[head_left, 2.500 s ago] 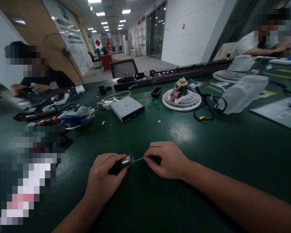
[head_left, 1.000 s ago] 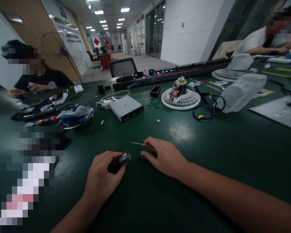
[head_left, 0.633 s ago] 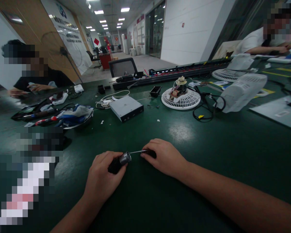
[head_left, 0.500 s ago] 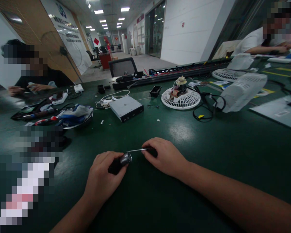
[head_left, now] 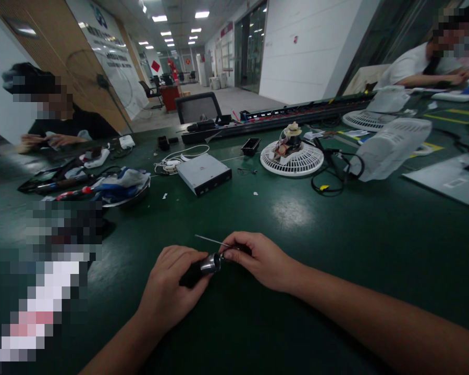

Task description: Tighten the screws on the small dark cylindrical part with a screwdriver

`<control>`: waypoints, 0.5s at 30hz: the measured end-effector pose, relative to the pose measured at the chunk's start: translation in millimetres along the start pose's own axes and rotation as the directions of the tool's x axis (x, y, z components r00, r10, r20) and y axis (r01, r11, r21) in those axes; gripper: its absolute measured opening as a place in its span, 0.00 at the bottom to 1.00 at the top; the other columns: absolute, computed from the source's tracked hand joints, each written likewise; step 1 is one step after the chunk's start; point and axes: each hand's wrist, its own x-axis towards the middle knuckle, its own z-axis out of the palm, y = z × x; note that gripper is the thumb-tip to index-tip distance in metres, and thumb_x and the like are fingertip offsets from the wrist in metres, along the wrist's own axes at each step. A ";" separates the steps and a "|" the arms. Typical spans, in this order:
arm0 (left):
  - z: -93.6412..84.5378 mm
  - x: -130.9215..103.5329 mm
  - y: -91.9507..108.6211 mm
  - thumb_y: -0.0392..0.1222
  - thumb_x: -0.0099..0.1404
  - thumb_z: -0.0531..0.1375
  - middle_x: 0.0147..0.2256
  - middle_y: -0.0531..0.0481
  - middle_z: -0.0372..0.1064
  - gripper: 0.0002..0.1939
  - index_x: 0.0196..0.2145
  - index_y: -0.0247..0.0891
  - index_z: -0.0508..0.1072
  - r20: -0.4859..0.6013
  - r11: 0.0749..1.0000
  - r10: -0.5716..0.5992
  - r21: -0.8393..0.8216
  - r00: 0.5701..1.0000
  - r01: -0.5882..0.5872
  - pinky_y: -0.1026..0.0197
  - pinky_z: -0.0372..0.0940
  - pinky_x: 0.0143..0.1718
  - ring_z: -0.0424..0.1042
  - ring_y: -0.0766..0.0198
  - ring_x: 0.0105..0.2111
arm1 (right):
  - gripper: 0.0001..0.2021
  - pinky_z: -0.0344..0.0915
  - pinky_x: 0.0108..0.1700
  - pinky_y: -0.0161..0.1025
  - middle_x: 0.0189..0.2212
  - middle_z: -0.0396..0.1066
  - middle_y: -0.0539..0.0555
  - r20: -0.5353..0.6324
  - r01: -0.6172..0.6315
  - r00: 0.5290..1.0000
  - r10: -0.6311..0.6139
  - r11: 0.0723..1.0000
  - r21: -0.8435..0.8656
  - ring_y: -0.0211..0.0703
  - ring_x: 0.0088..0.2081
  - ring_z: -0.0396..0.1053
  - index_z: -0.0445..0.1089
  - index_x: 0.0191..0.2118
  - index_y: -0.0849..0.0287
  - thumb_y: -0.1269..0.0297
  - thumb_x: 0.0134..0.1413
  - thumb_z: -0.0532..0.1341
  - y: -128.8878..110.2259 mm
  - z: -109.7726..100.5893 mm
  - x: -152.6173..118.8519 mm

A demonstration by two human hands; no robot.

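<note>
A dark cylinder with a shiny metal end lies in my left hand, its open end facing right. My right hand is closed around the dark handle of a thin screwdriver, whose metal shaft points up and left above the cylinder. The right fingertips are at the mouth of the metal end, with a small shiny piece between them and the rim, too small to make out. Both hands are low over the green table.
A silver disc drive sits ahead, with a white fan grille and cables to its right. A bowl with blue cloth and tools lies left. A white plastic housing stands right. Two people sit across the table.
My right hand has moved slightly left and down to the cylinder's mouth. The screwdriver shaft now tilts up and left. My left hand has shifted slightly right with the cylinder.
</note>
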 end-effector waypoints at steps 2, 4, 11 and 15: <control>0.1 0.3 0.9 0.37 0.60 0.63 0.36 0.49 0.75 0.12 0.42 0.41 0.73 0.016 1.000 0.027 -0.013 0.999 -0.027 0.51 0.67 0.41 0.74 0.58 0.36 | 0.05 0.65 0.37 0.35 0.34 0.74 0.49 0.005 -0.015 1.000 0.015 1.000 0.010 0.37 0.35 0.70 0.73 0.41 0.58 0.70 0.60 0.60 0.4 1.1 0.0; 0.2 0.5 1.5 0.36 0.60 0.64 0.36 0.49 0.75 0.12 0.43 0.41 0.72 0.020 0.999 0.049 -0.017 0.999 -0.048 0.51 0.67 0.41 0.74 0.58 0.36 | 0.05 0.66 0.38 0.35 0.33 0.74 0.49 0.013 -0.024 1.000 0.024 0.999 0.022 0.36 0.35 0.71 0.73 0.40 0.59 0.72 0.58 0.62 0.2 2.1 -0.2; -0.8 1.1 3.2 0.36 0.59 0.64 0.35 0.50 0.76 0.13 0.43 0.41 0.72 -0.003 0.997 0.075 -0.029 0.997 -0.075 0.52 0.67 0.40 0.74 0.59 0.35 | 0.03 0.65 0.37 0.35 0.35 0.72 0.51 -0.023 0.098 0.995 -0.102 0.988 -0.119 0.36 0.35 0.70 0.75 0.36 0.59 0.73 0.54 0.65 -0.7 1.8 -1.1; -0.8 2.2 4.5 0.36 0.60 0.64 0.36 0.49 0.76 0.13 0.43 0.42 0.73 0.011 0.995 0.088 -0.043 0.996 -0.087 0.53 0.67 0.40 0.74 0.59 0.35 | 0.05 0.65 0.35 0.34 0.30 0.72 0.48 -0.014 0.047 0.999 -0.049 0.995 -0.092 0.35 0.32 0.69 0.76 0.35 0.58 0.73 0.52 0.68 1.1 1.5 -0.8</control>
